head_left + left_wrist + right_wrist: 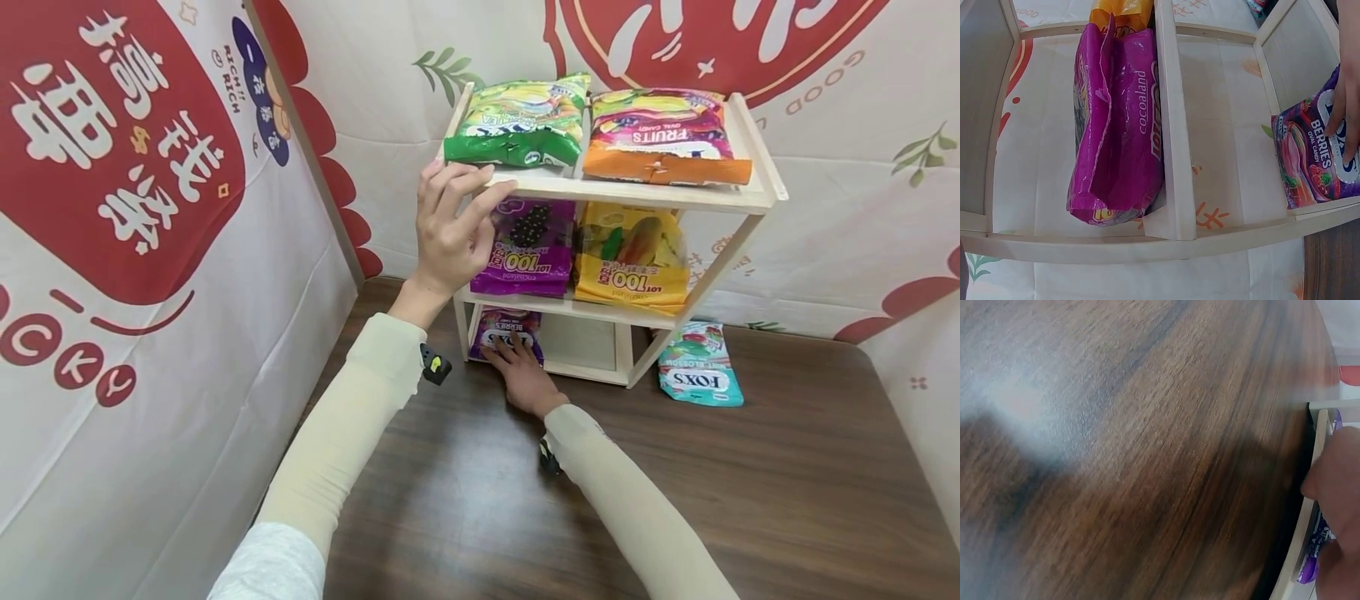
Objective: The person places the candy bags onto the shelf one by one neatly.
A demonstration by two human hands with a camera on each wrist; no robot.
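Observation:
A small wooden shelf rack [637, 197] with three levels stands on the table. My left hand [453, 229] is at its top left corner, fingers bent over the front edge beside a green candy bag [517, 125]. Down at the bottom level, my right hand [528, 379] rests its spread fingers on the front of a purple Fox's Berries candy bag [510, 323]. In the left wrist view this Berries bag [1310, 150] lies on the bottom board, partly covered by those fingers. The right wrist view catches only part of the right hand [1341, 487] beside the rack's edge.
An orange-and-pink Fruits bag [663, 137] lies on the top level. A purple Lot 100 bag [525, 250] and a yellow one [632, 258] fill the middle. Right of the rack, a turquoise Fox's bag [701, 367] lies on the brown table [817, 467]. Printed cloth walls [247, 333] enclose the table.

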